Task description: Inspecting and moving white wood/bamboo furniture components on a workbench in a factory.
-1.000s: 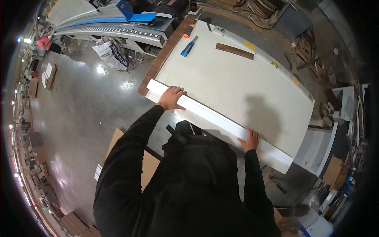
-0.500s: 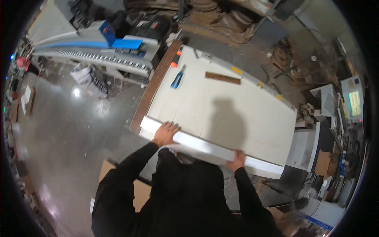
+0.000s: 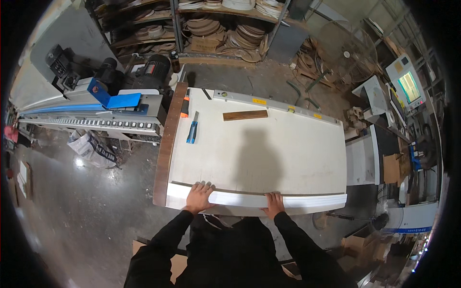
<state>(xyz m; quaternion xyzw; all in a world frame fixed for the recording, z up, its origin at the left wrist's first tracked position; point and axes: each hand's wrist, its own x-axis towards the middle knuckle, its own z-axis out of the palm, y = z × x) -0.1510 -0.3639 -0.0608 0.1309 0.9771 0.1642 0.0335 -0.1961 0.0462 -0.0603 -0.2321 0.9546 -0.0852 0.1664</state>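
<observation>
A long white strip (image 3: 245, 199), seemingly several thin pieces with a brown edge along the far side, lies along the near edge of a white-topped table (image 3: 211, 158). My left hand (image 3: 198, 197) grips it near its left end, fingers curled over the far side. Right of the middle, my right hand (image 3: 274, 203) holds the same strip in a similar grip. My thumbs are toward the near side. Farther off on the tabletop are a blue utility knife (image 3: 192, 131) and a short brown wooden strip (image 3: 245, 115).
A long spirit level (image 3: 273, 103) runs along the table's far edge. A brown board (image 3: 164, 153) borders the left side, with an orange-and-black tool (image 3: 185, 105) beside it. A long machine (image 3: 96, 122) stands left; a lit screen (image 3: 408, 87) is at right.
The view has turned, so the table and strip now appear nearly level. My right hand sits slightly closer to my left along the strip. Both hands still hold it.
</observation>
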